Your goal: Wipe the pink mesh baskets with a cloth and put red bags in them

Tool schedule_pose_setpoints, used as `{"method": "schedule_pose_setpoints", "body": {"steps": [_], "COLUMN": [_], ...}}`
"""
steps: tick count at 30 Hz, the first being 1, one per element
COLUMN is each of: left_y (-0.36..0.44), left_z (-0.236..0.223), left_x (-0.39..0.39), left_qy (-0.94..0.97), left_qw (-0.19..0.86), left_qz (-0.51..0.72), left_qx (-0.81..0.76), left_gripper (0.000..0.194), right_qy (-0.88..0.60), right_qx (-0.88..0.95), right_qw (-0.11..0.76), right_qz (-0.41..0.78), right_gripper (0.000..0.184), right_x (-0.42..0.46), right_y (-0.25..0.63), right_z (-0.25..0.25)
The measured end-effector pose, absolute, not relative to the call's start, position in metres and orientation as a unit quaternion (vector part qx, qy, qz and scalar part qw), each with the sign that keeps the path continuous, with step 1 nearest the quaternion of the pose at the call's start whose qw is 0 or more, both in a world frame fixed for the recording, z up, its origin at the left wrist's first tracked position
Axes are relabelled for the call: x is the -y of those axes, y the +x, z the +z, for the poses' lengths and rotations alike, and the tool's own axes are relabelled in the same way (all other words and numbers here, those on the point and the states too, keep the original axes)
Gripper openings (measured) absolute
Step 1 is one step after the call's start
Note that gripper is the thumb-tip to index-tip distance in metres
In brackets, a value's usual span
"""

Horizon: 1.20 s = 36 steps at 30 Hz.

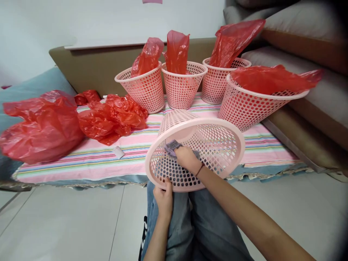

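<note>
A pink perforated plastic basket (217, 141) lies tipped on its side over my lap, its mouth facing me. My left hand (164, 197) grips the near bottom rim of it. My right hand (186, 157) reaches inside the basket, fingers closed on a small grey-purple cloth (172, 146) pressed against the inner wall. A dark string band is on that wrist.
Several pink baskets (146, 90) with red plastic bags (176, 50) in them stand in a row on the striped cloth (108, 156) over a low bed. Loose red bags (40, 127) are heaped at left. Cushions (312, 32) stack at right. Pale tiled floor (67, 224) lies below.
</note>
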<state>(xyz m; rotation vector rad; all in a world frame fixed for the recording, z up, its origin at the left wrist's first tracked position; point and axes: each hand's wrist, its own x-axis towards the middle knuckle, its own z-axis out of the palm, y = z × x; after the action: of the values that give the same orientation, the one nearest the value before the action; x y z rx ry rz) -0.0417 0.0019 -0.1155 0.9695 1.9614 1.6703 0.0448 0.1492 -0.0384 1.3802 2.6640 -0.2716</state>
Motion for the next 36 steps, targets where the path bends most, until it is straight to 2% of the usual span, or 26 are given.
{"method": "schedule_pose_setpoints", "body": {"steps": [6,11,14,20,25,36], "left_y": [-0.041,-0.041,-0.041,-0.041,-0.041,-0.043], "left_z": [-0.114,-0.114,-0.113,-0.114,-0.117,-0.116], "left_x": [-0.002,-0.002,-0.001,0.0,-0.001,-0.002], "left_qy": [0.337,0.334,0.336,0.34,0.34,0.352], "left_qw": [0.198,0.196,0.197,0.203,0.208,0.2], "left_qz": [0.596,0.598,0.598,0.598,0.6,0.589], "left_qx": [-0.702,-0.702,-0.701,-0.697,-0.694,-0.699], "left_gripper": [0.034,0.035,0.036,0.035,0.033,0.034], "right_qy": [0.488,0.595,0.622,0.556,0.511,0.527], "right_qx": [-0.868,-0.802,-0.779,-0.816,-0.842,-0.837], "right_qw": [0.041,-0.052,-0.059,-0.065,-0.118,-0.024], "right_qz": [-0.086,-0.036,-0.053,-0.147,-0.13,-0.147], "right_gripper": [0.031,0.034,0.032,0.033,0.039,0.061], "right_x": [-0.11,-0.145,-0.167,-0.189,-0.191,-0.192], "right_y": [0.056,0.052,0.046,0.052,0.067,0.051], "right_z": [-0.021,-0.007,-0.016,-0.054,-0.064,-0.098]}}
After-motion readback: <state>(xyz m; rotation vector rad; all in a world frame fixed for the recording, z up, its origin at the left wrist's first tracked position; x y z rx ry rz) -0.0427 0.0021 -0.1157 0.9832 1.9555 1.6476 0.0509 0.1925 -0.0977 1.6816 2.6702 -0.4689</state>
